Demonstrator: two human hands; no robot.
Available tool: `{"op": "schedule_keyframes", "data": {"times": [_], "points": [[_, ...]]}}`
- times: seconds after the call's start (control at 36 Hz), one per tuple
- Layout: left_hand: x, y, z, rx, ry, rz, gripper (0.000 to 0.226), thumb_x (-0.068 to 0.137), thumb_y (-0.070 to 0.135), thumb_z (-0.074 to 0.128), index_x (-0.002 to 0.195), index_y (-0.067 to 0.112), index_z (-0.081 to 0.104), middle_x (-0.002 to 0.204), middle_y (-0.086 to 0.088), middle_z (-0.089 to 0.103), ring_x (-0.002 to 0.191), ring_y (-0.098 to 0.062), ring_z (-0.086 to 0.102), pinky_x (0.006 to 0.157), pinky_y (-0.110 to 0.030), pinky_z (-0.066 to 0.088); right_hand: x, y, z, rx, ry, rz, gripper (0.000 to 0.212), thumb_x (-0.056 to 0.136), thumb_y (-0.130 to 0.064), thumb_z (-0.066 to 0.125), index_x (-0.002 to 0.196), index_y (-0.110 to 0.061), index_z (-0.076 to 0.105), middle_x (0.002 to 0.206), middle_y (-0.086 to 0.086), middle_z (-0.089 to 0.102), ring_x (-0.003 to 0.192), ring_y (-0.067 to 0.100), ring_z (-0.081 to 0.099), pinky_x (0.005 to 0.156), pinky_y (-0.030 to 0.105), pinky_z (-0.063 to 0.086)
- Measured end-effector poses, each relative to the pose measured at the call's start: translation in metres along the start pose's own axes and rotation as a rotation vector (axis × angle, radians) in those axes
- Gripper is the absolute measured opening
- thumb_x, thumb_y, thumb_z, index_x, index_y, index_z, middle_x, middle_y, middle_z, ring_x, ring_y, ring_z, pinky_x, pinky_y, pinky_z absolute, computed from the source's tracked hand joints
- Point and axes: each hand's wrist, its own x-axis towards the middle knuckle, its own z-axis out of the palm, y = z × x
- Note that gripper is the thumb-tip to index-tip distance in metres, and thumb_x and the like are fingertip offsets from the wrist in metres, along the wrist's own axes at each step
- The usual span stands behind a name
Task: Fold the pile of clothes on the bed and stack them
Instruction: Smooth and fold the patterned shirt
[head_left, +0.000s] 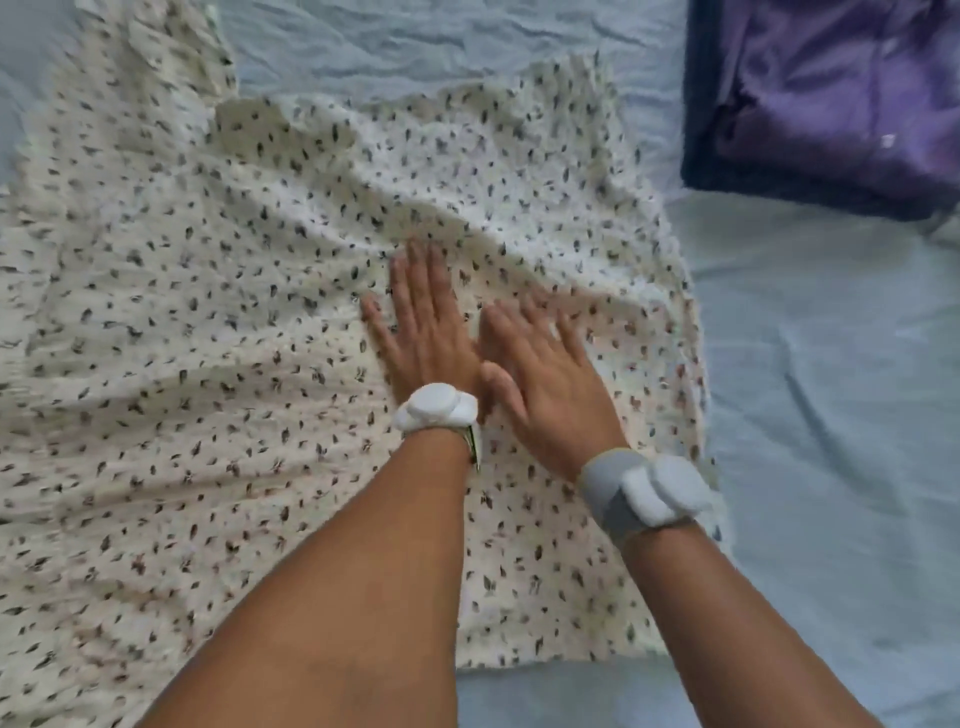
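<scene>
Two hands lie flat on a cream dress (218, 322) with a small dark print, spread over the pale blue bed sheet (831, 415). We have our left hand (426, 332) and our right hand (545, 379) side by side, thumbs nearly touching, fingers straight and pressing down, gripping nothing. They rest on the right part of the dress, just below a raised ridge of cloth that runs toward its right edge.

We judge this to be the smoothing step, done before a fold is made. The ridge and the creases left of our hands suggest the cloth is not yet flat. Next we would likely need to sweep outward toward the edges, then take hold of one side and bring it over.

The dress's right edge lies near our right hand, with bare sheet beyond it, so there is room on that side. Its near edge ends short of the bottom of the view. To the left the dress runs out of view, so we cannot tell how far it goes. Up and right of the dress, well apart from it, sits a folded purple garment (831, 93) on something dark, probably the stack.
</scene>
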Motion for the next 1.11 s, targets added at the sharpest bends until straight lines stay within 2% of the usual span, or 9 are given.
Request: {"op": "schedule_keyframes", "data": {"times": [0.08,0.22,0.33,0.42,0.64,0.69,0.81,1.0,1.11], "points": [[-0.005,0.0,0.001,-0.004,0.022,0.026,0.072,0.096,0.054,0.015,0.156,0.012,0.01,0.163,-0.005,0.006,0.151,-0.021,0.003,0.119,-0.055,0.004,0.028,0.043,-0.001,-0.18,-0.019,-0.013,0.058,0.101,-0.048,0.019,0.154,-0.024,0.015,0.161,-0.002,0.013,0.148,0.014,0.006,0.12,0.034,-0.003],[0.001,0.001,0.002,0.026,0.012,0.02,0.074,0.095,0.05,0.026,0.156,0.012,0.009,0.164,-0.004,0.003,0.151,-0.022,0.0,0.119,-0.054,-0.001,0.084,0.07,-0.033,-0.098,0.192,0.555,0.061,0.102,-0.04,0.025,0.153,-0.012,0.009,0.162,0.009,0.002,0.149,0.023,-0.004,0.12,0.046,-0.002],[-0.003,0.001,0.004,0.061,-0.014,0.01,0.075,0.096,0.052,0.027,0.156,0.011,0.006,0.164,-0.005,-0.001,0.151,-0.022,-0.003,0.119,-0.055,0.0,0.088,0.01,-0.02,0.135,0.042,0.053,0.056,0.102,-0.038,0.021,0.153,-0.015,0.015,0.16,-0.002,0.001,0.146,0.009,-0.008,0.12,0.035,-0.006],[0.0,0.003,0.002,0.067,-0.016,0.011,0.073,0.097,0.053,0.018,0.156,0.01,0.007,0.164,-0.006,0.001,0.151,-0.023,-0.002,0.119,-0.056,0.003,0.099,0.019,-0.005,-0.096,-0.15,-0.21,0.06,0.098,-0.047,0.006,0.154,-0.024,0.012,0.162,-0.003,0.004,0.147,0.009,-0.005,0.118,0.036,-0.009],[0.0,0.003,0.003,0.066,-0.014,0.008,0.074,0.094,0.051,0.02,0.156,0.011,0.009,0.164,-0.005,0.002,0.151,-0.022,-0.002,0.119,-0.056,0.002,0.179,0.085,-0.039,-0.151,0.076,0.46,0.066,0.101,-0.044,0.024,0.154,-0.011,0.003,0.162,0.008,-0.002,0.148,0.025,-0.006,0.118,0.05,-0.005],[0.001,0.004,0.004,0.062,-0.004,0.004,0.074,0.094,0.051,0.02,0.156,0.011,0.01,0.164,-0.005,0.004,0.151,-0.022,0.0,0.119,-0.056,0.004,0.18,0.059,-0.032,-0.191,0.135,0.331,0.066,0.1,-0.043,0.021,0.154,-0.008,0.004,0.161,0.011,0.0,0.148,0.028,-0.003,0.117,0.05,-0.005],[0.001,0.006,0.004,0.054,0.004,0.0,0.074,0.094,0.051,0.02,0.155,0.012,0.012,0.163,-0.005,0.006,0.151,-0.022,0.001,0.119,-0.056,0.005,0.18,0.04,-0.015,-0.236,-0.121,-0.213,0.063,0.101,-0.051,0.015,0.154,-0.022,0.0,0.162,0.003,-0.003,0.149,0.02,-0.005,0.119,0.041,-0.006],[0.002,0.001,0.007,0.062,0.024,0.011,0.074,0.094,0.051,0.022,0.156,0.012,0.01,0.164,-0.004,0.005,0.151,-0.021,0.001,0.118,-0.057,0.006,0.186,0.09,-0.043,-0.186,0.02,0.341,0.066,0.101,-0.048,0.017,0.153,-0.011,0.0,0.162,0.009,-0.004,0.148,0.024,-0.006,0.12,0.043,-0.005],[0.003,0.003,0.006,0.034,0.019,0.023,0.074,0.094,0.052,0.019,0.156,0.012,0.009,0.164,-0.004,0.004,0.151,-0.021,0.0,0.117,-0.059,0.007,0.105,0.036,-0.026,-0.055,0.13,0.257,0.061,0.102,-0.04,0.019,0.154,-0.009,0.006,0.162,0.009,0.0,0.149,0.022,-0.004,0.12,0.042,-0.005]]}}
